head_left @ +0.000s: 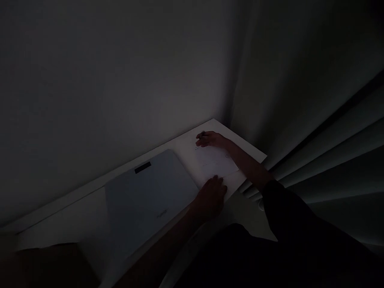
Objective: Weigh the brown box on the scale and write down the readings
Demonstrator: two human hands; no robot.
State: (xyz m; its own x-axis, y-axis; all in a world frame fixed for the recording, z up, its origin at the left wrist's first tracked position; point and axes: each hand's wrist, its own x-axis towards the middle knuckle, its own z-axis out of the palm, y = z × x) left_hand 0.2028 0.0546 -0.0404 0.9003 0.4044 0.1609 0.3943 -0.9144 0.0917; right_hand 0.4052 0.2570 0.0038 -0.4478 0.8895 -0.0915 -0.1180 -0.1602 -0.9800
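Note:
A white sheet of paper with faint marks lies on a white tabletop. My right hand reaches over the paper's far end, its fingers closed round a small dark object. The object's kind is too dark to make out. My left hand rests at the paper's near edge, fingertips down and lightly bent, with nothing seen in it. Left of both hands lies a flat grey-blue slab with a dark strip and a small mark on it.
The scene is very dim. A plain wall runs along the table's far side. Pale hanging folds, like a curtain, are at the right. A dark brown shape sits at the lower left.

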